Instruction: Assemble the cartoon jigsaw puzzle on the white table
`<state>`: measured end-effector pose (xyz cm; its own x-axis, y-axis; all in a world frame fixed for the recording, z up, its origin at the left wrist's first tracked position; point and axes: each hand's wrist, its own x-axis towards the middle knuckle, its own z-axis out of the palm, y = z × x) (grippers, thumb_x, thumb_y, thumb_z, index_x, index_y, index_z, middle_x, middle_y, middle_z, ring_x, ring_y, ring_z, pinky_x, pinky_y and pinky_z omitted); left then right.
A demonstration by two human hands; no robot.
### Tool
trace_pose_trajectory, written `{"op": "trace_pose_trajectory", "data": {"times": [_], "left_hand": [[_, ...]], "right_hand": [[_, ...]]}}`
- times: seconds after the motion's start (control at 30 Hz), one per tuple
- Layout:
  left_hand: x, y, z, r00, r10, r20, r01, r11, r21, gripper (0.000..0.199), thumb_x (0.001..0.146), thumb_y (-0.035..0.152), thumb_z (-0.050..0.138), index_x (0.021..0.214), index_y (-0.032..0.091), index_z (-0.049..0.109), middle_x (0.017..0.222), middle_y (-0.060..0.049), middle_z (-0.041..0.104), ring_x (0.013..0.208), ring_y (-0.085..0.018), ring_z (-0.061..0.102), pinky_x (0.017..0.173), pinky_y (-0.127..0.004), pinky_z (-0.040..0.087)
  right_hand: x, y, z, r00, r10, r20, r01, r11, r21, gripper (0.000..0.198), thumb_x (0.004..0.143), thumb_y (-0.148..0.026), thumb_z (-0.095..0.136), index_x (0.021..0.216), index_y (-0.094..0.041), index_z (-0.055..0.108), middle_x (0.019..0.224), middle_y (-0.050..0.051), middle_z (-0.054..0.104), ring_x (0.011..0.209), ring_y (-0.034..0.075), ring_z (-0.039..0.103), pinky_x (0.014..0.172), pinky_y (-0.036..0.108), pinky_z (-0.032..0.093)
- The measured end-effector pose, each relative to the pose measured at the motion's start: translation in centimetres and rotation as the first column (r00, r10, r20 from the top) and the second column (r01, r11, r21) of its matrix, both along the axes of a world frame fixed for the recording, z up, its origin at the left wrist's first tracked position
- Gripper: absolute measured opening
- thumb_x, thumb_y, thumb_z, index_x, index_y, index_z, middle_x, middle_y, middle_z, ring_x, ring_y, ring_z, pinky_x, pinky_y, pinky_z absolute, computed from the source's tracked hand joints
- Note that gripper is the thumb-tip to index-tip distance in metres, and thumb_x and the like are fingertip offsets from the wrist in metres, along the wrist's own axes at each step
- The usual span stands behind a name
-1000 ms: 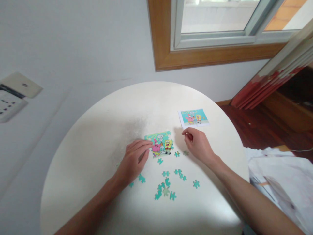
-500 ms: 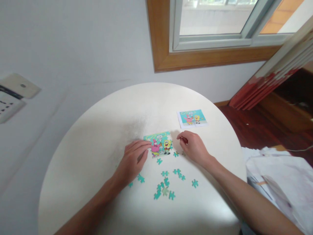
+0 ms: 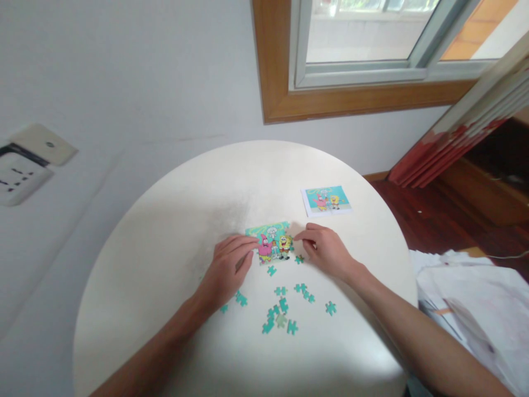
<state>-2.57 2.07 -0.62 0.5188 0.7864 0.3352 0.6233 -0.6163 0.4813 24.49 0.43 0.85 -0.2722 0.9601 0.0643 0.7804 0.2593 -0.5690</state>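
A partly assembled cartoon jigsaw puzzle [image 3: 273, 243] lies on the white round table, its right edge uneven. My left hand [image 3: 231, 263] lies over the puzzle's left side, fingers stretched out and fingertips on the pink figure. At the right edge is my right hand [image 3: 326, 247], its fingers bent and close together, the index fingertip at the puzzle's border. Whether a small piece is between its fingers is hidden. A loose puzzle piece [image 3: 300, 259] lies just below the right fingertips, and another teal piece [image 3: 271, 271] sits under the puzzle's lower edge.
Several teal loose pieces [image 3: 283, 305] are scattered nearer me, one piece [image 3: 330, 308] off to the right. A printed picture card [image 3: 328, 200] lies behind my right hand. The round table [image 3: 136, 248] stands by the wall, with white papers [image 3: 475, 298] beyond its right edge.
My right hand's index finger has stretched left to the puzzle's right edge; before, it was curled a little apart from it. My left hand keeps its place on the puzzle. The view has shifted slightly.
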Motion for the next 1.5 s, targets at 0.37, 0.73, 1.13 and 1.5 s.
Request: {"op": "trace_pose_trajectory", "data": {"times": [0.37,0.73,1.13,1.5], "left_hand": [[0.0,0.0,0.1,1.0,0.002,-0.015,-0.003,1.0,-0.013,0.026,0.095,0.017,0.046,0.105,0.022,0.069,0.113,-0.006,0.07,0.11,-0.022,0.06,0.1,-0.043,0.042],[0.1,-0.1,0.0,1.0,0.005,-0.001,-0.005,1.0,-0.011,0.025,0.094,0.016,0.047,0.105,0.023,0.069,0.113,-0.005,0.07,0.11,-0.022,0.06,0.1,-0.043,0.042],[0.0,-0.1,-0.2,1.0,0.008,0.009,-0.008,1.0,-0.01,0.024,0.093,0.016,0.049,0.104,0.023,0.069,0.113,-0.005,0.07,0.11,-0.022,0.06,0.1,-0.042,0.041],[0.2,-0.1,0.0,1.0,0.007,0.008,-0.007,1.0,-0.009,0.023,0.092,0.015,0.049,0.1,0.022,0.069,0.111,-0.004,0.07,0.107,-0.021,0.06,0.098,-0.041,0.042]], "right_hand": [[0.5,-0.9,1.0,0.986,0.129,0.103,-0.119,0.988,-0.096,0.012,0.081,-0.014,0.065,0.09,-0.022,0.067,0.094,0.006,0.065,0.093,0.021,0.059,0.074,0.03,0.041],[-0.4,-1.4,0.5,0.965,0.191,0.18,-0.175,0.979,-0.104,0.013,0.077,-0.007,0.061,0.083,-0.018,0.059,0.094,0.008,0.062,0.09,0.02,0.055,0.072,0.03,0.04],[0.5,0.8,-0.6,0.977,-0.052,-0.205,0.025,0.991,-0.133,0.017,0.081,-0.014,0.053,0.083,-0.018,0.069,0.074,0.002,0.068,0.065,0.013,0.055,0.064,0.026,0.038],[0.2,2.5,-2.3,0.982,-0.039,-0.183,0.004,0.982,-0.188,0.021,0.077,-0.013,0.054,0.081,-0.019,0.074,0.077,0.003,0.071,0.068,0.015,0.059,0.065,0.027,0.04]]}}
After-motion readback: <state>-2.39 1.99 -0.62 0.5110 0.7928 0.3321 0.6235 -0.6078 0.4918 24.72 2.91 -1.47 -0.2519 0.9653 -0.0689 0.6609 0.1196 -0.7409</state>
